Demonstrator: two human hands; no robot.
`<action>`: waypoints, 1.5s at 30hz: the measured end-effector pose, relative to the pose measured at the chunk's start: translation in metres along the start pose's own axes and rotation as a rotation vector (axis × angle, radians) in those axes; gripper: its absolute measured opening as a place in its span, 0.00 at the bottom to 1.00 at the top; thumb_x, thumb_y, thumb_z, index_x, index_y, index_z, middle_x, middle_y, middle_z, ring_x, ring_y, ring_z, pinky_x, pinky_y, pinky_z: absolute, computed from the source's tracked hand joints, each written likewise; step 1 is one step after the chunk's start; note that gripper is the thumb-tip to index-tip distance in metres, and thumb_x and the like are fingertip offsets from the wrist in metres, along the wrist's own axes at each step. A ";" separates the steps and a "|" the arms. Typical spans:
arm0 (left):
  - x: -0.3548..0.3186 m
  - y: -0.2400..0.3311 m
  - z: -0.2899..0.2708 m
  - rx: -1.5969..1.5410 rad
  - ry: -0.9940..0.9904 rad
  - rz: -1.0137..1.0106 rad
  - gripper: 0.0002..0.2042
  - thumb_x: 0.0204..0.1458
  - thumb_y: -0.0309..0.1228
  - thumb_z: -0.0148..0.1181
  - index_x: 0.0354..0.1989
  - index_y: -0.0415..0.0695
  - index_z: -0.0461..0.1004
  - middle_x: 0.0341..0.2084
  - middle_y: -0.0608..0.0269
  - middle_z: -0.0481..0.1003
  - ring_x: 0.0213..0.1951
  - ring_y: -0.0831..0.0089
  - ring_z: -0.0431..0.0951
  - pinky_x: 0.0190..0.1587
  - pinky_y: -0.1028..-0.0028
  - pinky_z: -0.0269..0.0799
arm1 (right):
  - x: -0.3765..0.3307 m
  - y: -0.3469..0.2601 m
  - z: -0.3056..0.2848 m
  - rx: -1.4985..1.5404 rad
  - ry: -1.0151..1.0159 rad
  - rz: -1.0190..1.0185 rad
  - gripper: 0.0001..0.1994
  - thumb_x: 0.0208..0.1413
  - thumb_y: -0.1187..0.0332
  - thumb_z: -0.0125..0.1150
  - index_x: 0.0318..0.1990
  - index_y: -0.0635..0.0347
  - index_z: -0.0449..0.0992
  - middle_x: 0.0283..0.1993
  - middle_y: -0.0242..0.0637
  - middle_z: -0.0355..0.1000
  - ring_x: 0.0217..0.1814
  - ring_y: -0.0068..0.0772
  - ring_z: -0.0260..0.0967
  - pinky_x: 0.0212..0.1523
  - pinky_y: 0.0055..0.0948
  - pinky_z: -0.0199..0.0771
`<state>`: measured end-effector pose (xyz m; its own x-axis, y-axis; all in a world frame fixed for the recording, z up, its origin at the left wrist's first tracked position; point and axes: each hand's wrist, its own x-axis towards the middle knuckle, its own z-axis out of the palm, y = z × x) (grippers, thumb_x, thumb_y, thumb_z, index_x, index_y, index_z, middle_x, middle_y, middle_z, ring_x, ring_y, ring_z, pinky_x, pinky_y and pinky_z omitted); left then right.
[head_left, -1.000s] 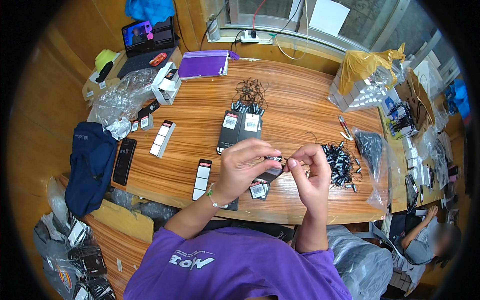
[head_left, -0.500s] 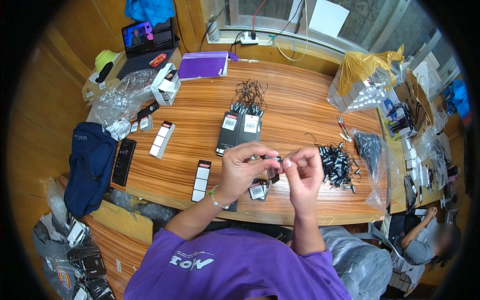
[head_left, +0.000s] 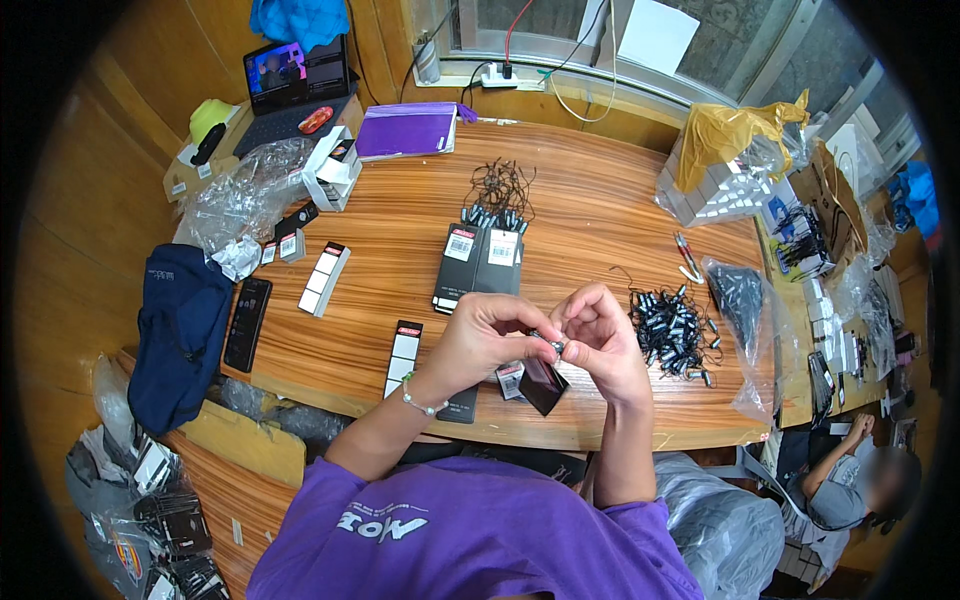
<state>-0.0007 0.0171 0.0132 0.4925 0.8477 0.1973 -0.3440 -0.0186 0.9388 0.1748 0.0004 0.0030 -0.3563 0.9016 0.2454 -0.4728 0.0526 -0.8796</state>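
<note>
In front of my chest my two hands meet, fingertips pinched together. My left hand [head_left: 485,335] is closed with thumb and forefinger on a small hang-tag string, whose details are mostly hidden by the fingers. Closed on the same string from the other side is my right hand [head_left: 605,345]. A dark hang tag [head_left: 544,390] dangles tilted just below the fingertips. Under it on the table lie a few small tags with barcode labels [head_left: 510,380]. Beyond my hands sits a stack of black hang tags [head_left: 478,268], their strings bunched at the far end.
A pile of black tag strings [head_left: 672,328] lies to the right, beside a plastic bag [head_left: 740,300] and a pen [head_left: 688,257]. White label strips [head_left: 324,280], a phone [head_left: 247,325] and a blue pouch [head_left: 172,335] lie left. A person [head_left: 850,480] sits far right.
My right hand has turned and its fingers have curled in closer to the left. The dark tag has swung lower and now shows more of its face.
</note>
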 end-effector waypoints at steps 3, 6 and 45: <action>-0.001 -0.003 0.002 0.014 0.021 0.001 0.07 0.36 0.16 0.64 0.26 0.35 0.75 0.25 0.59 0.75 0.27 0.76 0.75 0.30 0.80 0.72 | -0.002 0.005 -0.001 0.061 -0.016 0.020 0.17 0.46 0.72 0.64 0.40 0.59 0.62 0.36 0.34 0.65 0.40 0.23 0.63 0.42 0.23 0.64; -0.004 -0.004 0.007 -0.035 0.027 -0.026 0.07 0.36 0.17 0.65 0.26 0.36 0.76 0.25 0.60 0.75 0.27 0.77 0.74 0.30 0.81 0.71 | -0.003 0.008 -0.003 0.055 -0.018 0.015 0.18 0.47 0.70 0.63 0.42 0.59 0.62 0.36 0.33 0.65 0.40 0.23 0.63 0.42 0.23 0.63; 0.012 -0.037 -0.028 0.103 0.202 -0.016 0.13 0.49 0.17 0.53 0.45 0.34 0.66 0.39 0.63 0.71 0.39 0.82 0.72 0.42 0.83 0.69 | 0.075 0.021 0.004 0.319 0.262 -0.038 0.13 0.62 0.61 0.39 0.41 0.62 0.65 0.24 0.34 0.64 0.28 0.27 0.61 0.35 0.28 0.66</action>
<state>-0.0044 0.0424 -0.0270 0.3236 0.9371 0.1311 -0.2489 -0.0494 0.9673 0.1352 0.0674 0.0041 -0.1360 0.9826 0.1267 -0.7223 -0.0108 -0.6915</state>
